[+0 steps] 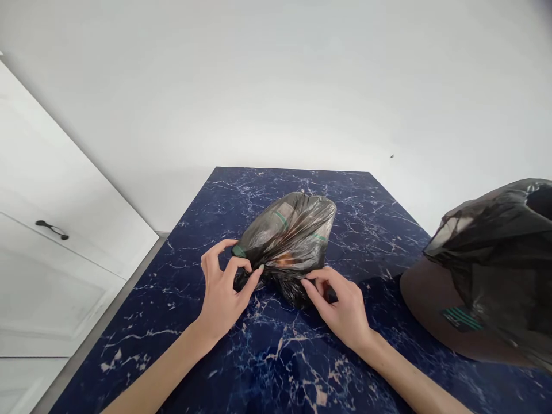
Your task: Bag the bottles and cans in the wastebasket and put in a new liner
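A small, filled bag of dark translucent plastic lies in the middle of a dark blue marbled table; green and orange shapes show through it. My left hand pinches the gathered plastic at the bag's near left side. My right hand pinches the twisted plastic at its near right side. Both thumbs and forefingers are closed on the plastic.
A brown bin lined with a dark plastic bag stands at the table's right edge. White cabinet doors with a black handle are on the left. A plain white wall rises behind the table.
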A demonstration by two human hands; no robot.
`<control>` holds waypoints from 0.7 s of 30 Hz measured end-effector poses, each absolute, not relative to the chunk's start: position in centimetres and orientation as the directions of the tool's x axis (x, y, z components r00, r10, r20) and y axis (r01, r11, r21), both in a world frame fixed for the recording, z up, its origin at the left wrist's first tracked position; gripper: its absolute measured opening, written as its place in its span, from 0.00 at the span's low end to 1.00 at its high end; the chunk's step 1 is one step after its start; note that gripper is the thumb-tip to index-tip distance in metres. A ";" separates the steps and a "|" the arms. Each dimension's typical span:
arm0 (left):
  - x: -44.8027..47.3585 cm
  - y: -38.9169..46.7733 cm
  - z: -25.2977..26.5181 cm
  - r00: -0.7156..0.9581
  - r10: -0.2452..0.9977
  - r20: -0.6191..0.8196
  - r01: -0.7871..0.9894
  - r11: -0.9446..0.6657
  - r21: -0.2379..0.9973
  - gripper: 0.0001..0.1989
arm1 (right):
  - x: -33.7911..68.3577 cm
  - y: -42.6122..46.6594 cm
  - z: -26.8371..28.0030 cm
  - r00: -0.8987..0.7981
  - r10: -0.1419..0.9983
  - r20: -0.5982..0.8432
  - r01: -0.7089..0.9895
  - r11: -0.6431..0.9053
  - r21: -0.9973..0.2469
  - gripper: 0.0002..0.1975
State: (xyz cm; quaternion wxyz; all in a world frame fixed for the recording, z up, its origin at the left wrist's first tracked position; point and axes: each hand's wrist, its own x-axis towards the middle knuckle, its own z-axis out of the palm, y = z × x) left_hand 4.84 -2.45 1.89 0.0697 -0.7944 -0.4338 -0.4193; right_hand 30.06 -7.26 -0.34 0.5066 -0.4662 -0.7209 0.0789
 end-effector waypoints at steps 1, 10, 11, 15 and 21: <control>4.8 -2.4 1.9 0.258 0.629 0.733 0.753 -0.607 0.255 0.08 | 30.0 -7.3 -0.2 -0.030 0.751 0.660 0.586 0.548 -0.597 0.01; 4.0 -1.5 2.3 0.143 0.604 0.784 0.770 -0.566 0.295 0.09 | 30.1 -7.4 0.1 0.086 0.734 0.674 0.569 0.519 -0.638 0.02; 3.8 -1.4 2.3 0.129 0.599 0.790 0.773 -0.559 0.299 0.09 | 30.1 -7.3 0.1 0.100 0.735 0.671 0.569 0.511 -0.644 0.02; 3.1 -0.8 2.7 0.070 0.590 0.804 0.782 -0.533 0.324 0.09 | 30.3 -7.2 0.1 0.159 0.738 0.656 0.573 0.472 -0.670 0.03; 2.6 -0.7 3.1 0.042 0.579 0.814 0.765 -0.542 0.347 0.10 | 30.4 -7.1 -0.2 0.227 0.748 0.624 0.552 0.429 -0.715 0.05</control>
